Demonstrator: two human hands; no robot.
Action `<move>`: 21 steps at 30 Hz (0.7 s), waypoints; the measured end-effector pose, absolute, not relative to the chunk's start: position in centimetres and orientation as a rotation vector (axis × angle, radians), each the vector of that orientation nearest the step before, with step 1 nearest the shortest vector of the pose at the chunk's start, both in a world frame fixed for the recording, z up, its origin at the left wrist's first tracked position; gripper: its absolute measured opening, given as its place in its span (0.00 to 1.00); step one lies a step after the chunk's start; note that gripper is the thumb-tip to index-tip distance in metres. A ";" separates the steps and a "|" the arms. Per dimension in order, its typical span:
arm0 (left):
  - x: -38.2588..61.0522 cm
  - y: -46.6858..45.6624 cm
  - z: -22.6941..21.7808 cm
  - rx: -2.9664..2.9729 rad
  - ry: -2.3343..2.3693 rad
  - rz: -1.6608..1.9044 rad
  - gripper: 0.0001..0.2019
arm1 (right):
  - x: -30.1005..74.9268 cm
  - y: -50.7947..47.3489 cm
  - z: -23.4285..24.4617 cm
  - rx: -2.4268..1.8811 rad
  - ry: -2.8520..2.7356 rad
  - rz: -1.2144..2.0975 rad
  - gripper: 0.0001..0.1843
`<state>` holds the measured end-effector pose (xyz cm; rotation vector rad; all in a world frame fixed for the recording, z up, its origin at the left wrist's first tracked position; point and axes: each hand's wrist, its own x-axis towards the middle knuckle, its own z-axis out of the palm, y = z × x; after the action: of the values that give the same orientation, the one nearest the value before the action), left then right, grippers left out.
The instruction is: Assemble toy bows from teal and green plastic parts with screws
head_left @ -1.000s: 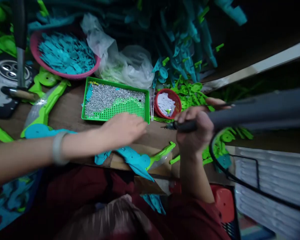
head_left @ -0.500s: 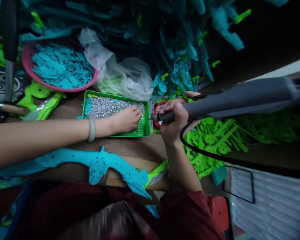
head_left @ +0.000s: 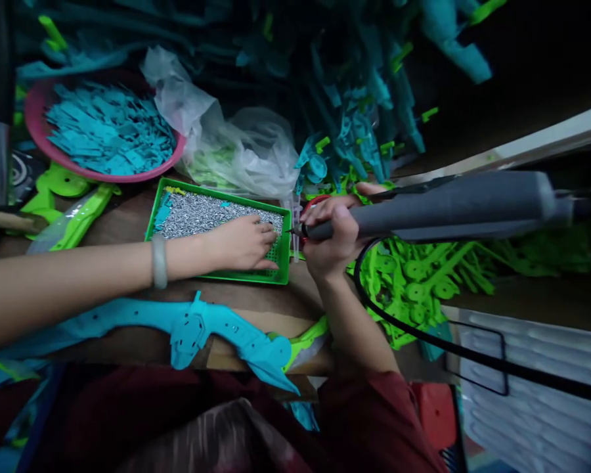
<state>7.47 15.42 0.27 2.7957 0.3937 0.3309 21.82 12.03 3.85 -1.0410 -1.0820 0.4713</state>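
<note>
My left hand (head_left: 243, 243) reaches into a green tray (head_left: 286, 263) of small silver screws (head_left: 192, 213). Its thumb stands apart from the fingers, and I see nothing held in it. My right hand (head_left: 331, 242) is wrapped round a dark grey electric screwdriver (head_left: 453, 203), held nearly level with its bit pointing left at the tray's right end. Along the table's near edge lies a long blue plastic bow-shaped piece (head_left: 190, 328), joined at its right end to a lime green part (head_left: 309, 341).
A pink basin (head_left: 150, 176) of flat blue pieces stands behind the tray, beside a clear plastic bag (head_left: 256, 151). Lime green parts (head_left: 414, 282) are heaped at right, under the black cable (head_left: 423, 328). Blue parts (head_left: 364, 131) pile up at the back.
My left hand's bunched fingers have spread, with the thumb now apart. The screwdriver's rear end sits a little lower in view. The whole view has shifted slightly.
</note>
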 end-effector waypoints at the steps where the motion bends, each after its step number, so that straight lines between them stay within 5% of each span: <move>1: 7.2 15.4 0.9 2.895 0.411 0.254 0.12 | 21.9 11.9 3.6 -1.022 -1.078 0.483 0.15; 7: 3.4 5.1 4.9 2.812 0.522 0.434 0.11 | 22.2 11.6 0.4 -1.004 -1.073 0.617 0.17; 13: 1.4 -2.9 3.6 2.111 0.427 0.261 0.04 | 22.5 11.8 -1.0 -0.981 -1.091 0.633 0.19; 21: 3.7 -4.0 0.2 2.702 0.201 0.732 0.14 | 22.2 11.9 -1.4 -0.983 -1.132 0.616 0.17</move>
<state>3.67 -4.00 0.23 2.7024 0.2009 0.7320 22.21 11.87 -1.41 -0.9828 -1.1319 0.6162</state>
